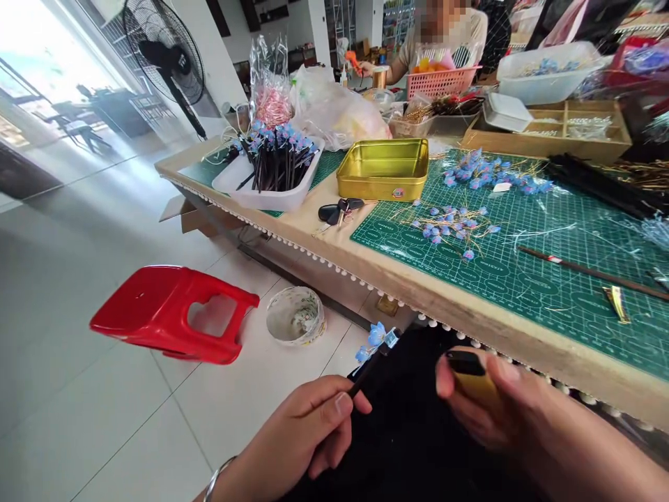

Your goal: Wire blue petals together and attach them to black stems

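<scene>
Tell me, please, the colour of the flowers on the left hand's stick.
The flowers are light blue, clearest in the head view.

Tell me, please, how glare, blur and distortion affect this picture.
Head view: daylight burns out the bright opening at upper left and streaks the floor; head view: the right hand and the yellow-and-black object it holds look soft, the left hand sharper; head view: the fan leans, probably from camera tilt or wide-angle distortion.

Stick (pixel 368 371): smooth, matt
Bangle (pixel 216 477): polished metal
Stool (pixel 167 300): smooth plastic, glossy
Tin (pixel 372 187): shiny gold metal
Mat (pixel 527 282): smooth plastic, faint sheen
Bag (pixel 337 111): crinkled plastic, glossy
Box (pixel 548 143): matt wood
Floor (pixel 104 418): smooth tile, glossy
</scene>
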`<state>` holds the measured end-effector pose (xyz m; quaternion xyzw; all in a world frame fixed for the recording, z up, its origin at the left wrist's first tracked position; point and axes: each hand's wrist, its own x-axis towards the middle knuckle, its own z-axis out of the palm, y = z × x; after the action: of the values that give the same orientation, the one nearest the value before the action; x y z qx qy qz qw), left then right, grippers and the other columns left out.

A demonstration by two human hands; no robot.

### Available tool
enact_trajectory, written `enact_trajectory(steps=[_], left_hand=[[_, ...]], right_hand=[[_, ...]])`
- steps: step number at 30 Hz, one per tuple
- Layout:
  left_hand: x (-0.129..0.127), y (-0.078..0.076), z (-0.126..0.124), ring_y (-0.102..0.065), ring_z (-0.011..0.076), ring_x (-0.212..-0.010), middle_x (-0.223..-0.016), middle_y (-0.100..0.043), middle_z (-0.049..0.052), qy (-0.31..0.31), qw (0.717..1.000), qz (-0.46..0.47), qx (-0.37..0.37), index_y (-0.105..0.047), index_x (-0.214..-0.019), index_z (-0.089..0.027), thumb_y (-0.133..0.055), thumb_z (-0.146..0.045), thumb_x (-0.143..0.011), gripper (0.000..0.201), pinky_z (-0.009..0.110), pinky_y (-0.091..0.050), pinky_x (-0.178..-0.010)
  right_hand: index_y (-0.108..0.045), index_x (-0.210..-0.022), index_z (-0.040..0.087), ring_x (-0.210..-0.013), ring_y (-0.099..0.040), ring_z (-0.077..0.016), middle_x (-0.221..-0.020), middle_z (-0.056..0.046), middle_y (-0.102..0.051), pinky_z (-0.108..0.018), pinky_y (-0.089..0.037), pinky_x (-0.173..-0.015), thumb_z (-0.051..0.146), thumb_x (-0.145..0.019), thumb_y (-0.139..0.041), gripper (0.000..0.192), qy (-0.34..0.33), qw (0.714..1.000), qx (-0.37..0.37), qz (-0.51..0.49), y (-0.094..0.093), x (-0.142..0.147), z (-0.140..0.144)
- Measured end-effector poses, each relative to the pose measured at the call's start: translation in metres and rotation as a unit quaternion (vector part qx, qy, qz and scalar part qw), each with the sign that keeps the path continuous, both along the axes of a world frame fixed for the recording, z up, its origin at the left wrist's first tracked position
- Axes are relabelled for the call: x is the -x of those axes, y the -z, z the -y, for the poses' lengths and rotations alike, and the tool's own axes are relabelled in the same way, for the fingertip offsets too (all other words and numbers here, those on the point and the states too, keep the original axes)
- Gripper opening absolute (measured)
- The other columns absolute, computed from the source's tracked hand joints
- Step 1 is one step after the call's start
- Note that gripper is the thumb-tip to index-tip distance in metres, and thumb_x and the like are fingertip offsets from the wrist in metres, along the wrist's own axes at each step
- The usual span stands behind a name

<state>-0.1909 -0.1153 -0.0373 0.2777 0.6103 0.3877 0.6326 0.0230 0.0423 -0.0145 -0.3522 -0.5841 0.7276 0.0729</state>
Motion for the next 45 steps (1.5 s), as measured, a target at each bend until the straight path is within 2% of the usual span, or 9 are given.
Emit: enact_trajectory(steps=[3,6,11,17,23,29,36,41,45], left_hand=[[-0.002,0.001,0.002,-0.030,0.0047,-0.041,-0.055,-0.049,-0.005,0.000,1.000,0.009,-0.006,-0.060,-0.097,-0.015,-0.040,-0.045,-0.098,0.036,0.020,-0.021,-0.042],[-0.004,0.002,0.003,-0.029,0.0048,-0.041,-0.054,-0.047,-0.006,0.001,1.000,0.015,-0.010,-0.060,-0.095,-0.015,-0.041,-0.044,-0.098,0.035,0.020,-0.020,-0.042],[-0.005,0.002,0.004,-0.030,0.0047,-0.042,-0.054,-0.047,-0.006,0.004,1.000,0.011,-0.014,-0.061,-0.095,-0.015,-0.043,-0.045,-0.097,0.035,0.019,-0.022,-0.042],[-0.006,0.003,0.003,-0.030,0.0046,-0.042,-0.054,-0.047,-0.006,0.010,1.000,0.001,-0.009,-0.061,-0.095,-0.015,-0.043,-0.047,-0.097,0.037,0.019,-0.022,-0.043],[-0.008,0.004,0.004,-0.029,0.0044,-0.042,-0.053,-0.046,-0.007,0.012,1.000,0.005,-0.017,-0.061,-0.096,-0.014,-0.043,-0.049,-0.097,0.038,0.019,-0.021,-0.043],[-0.009,0.004,0.006,-0.029,0.0040,-0.041,-0.054,-0.047,-0.007,0.014,1.000,0.004,-0.015,-0.061,-0.095,-0.014,-0.043,-0.047,-0.097,0.037,0.019,-0.021,-0.041],[-0.011,0.004,0.006,-0.029,0.0039,-0.041,-0.054,-0.047,-0.007,0.013,1.000,0.005,-0.007,-0.061,-0.095,-0.015,-0.043,-0.047,-0.097,0.037,0.018,-0.021,-0.041],[-0.010,0.004,0.008,-0.030,0.0045,-0.042,-0.055,-0.048,-0.006,0.018,1.000,-0.005,-0.007,-0.061,-0.095,-0.015,-0.042,-0.046,-0.097,0.035,0.019,-0.022,-0.042],[-0.010,0.003,0.009,-0.031,0.0055,-0.043,-0.055,-0.047,-0.007,0.023,0.999,-0.033,-0.006,-0.060,-0.098,-0.015,-0.042,-0.046,-0.097,0.036,0.019,-0.024,-0.043]], right_hand=[[-0.055,-0.064,0.017,-0.049,-0.024,-0.0089,-0.056,0.005,-0.032,-0.021,-0.025,-0.045,0.068,-0.091,-0.038,0.059,0.011,0.985,0.172,-0.023,-0.004,0.029,0.008],[-0.051,-0.060,0.017,-0.046,-0.015,-0.0071,-0.051,0.007,-0.028,-0.020,-0.012,-0.042,0.060,-0.088,-0.051,0.051,0.054,0.949,0.309,-0.032,-0.006,0.042,0.011],[-0.054,-0.059,0.016,-0.041,-0.017,-0.0055,-0.048,0.006,-0.030,-0.019,-0.011,-0.039,0.048,-0.093,-0.041,0.049,0.070,0.927,0.369,-0.008,-0.009,0.043,0.012],[-0.053,-0.057,0.016,-0.039,-0.016,-0.0040,-0.048,0.006,-0.030,-0.017,-0.008,-0.038,0.050,-0.092,-0.041,0.050,0.088,0.914,0.396,0.010,-0.010,0.042,0.011],[-0.052,-0.056,0.015,-0.039,-0.017,-0.0037,-0.047,0.006,-0.030,-0.017,-0.008,-0.038,0.062,-0.090,-0.043,0.058,0.076,0.923,0.377,0.009,-0.007,0.038,0.015],[-0.053,-0.057,0.016,-0.039,-0.017,-0.0042,-0.046,0.006,-0.030,-0.018,-0.009,-0.039,0.052,-0.089,-0.045,0.048,0.098,0.914,0.393,-0.008,-0.005,0.037,0.021],[-0.053,-0.057,0.016,-0.038,-0.017,-0.0047,-0.046,0.006,-0.031,-0.019,-0.011,-0.038,0.045,-0.092,-0.037,0.048,0.090,0.908,0.408,-0.034,-0.005,0.036,0.024],[-0.050,-0.056,0.017,-0.037,-0.015,-0.0044,-0.046,0.006,-0.029,-0.019,-0.008,-0.039,0.048,-0.093,-0.034,0.051,0.092,0.910,0.404,0.008,-0.004,0.037,0.026],[-0.050,-0.055,0.015,-0.038,-0.017,-0.0036,-0.046,0.006,-0.032,-0.019,-0.006,-0.040,0.061,-0.093,-0.035,0.061,0.068,0.922,0.376,0.065,-0.005,0.038,0.029]])
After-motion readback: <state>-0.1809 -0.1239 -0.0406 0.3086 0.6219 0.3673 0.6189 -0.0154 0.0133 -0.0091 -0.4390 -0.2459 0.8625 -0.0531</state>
